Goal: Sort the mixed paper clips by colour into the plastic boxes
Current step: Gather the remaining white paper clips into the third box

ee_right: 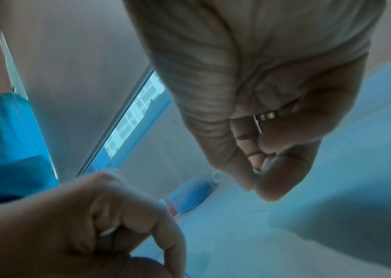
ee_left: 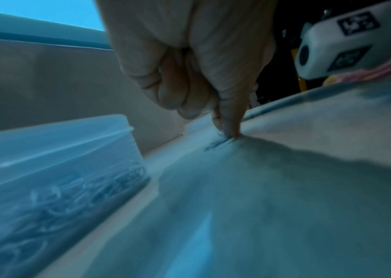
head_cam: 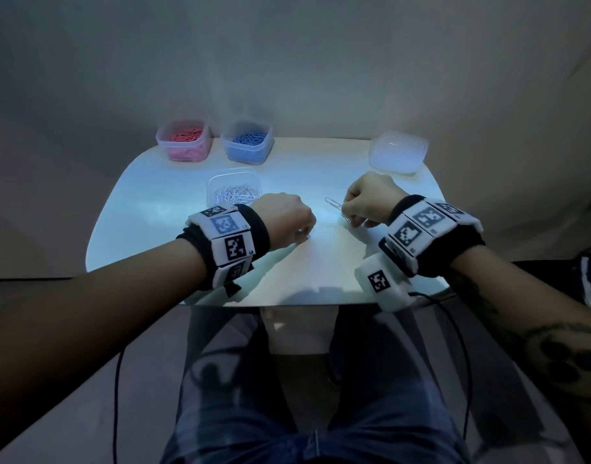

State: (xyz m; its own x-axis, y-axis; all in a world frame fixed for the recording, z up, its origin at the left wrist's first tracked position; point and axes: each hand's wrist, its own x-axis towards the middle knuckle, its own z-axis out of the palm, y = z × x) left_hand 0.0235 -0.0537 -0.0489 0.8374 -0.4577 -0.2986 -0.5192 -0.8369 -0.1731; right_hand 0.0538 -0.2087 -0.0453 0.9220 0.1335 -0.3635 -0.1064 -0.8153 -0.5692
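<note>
While the pink box (head_cam: 183,140), blue box (head_cam: 247,142) and clear box (head_cam: 233,190) hold sorted clips, few remain — right hand (head_cam: 367,199) pinches silver clips (head_cam: 336,206); left hand (head_cam: 284,218) fingertips pinch one clip (ee_left: 217,143) on the table (head_cam: 160,209).

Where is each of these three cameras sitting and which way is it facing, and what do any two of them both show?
Head: worn on the head, looking down at the white table; shows both forearms, left hand, right hand.
Left wrist: low beside the clear box, looking along the left hand's fingers pressing a paper clip.
Right wrist: looking along the right hand pinching a clip; the left hand shows below.
Shared: head and left wrist both show the clear box.
</note>
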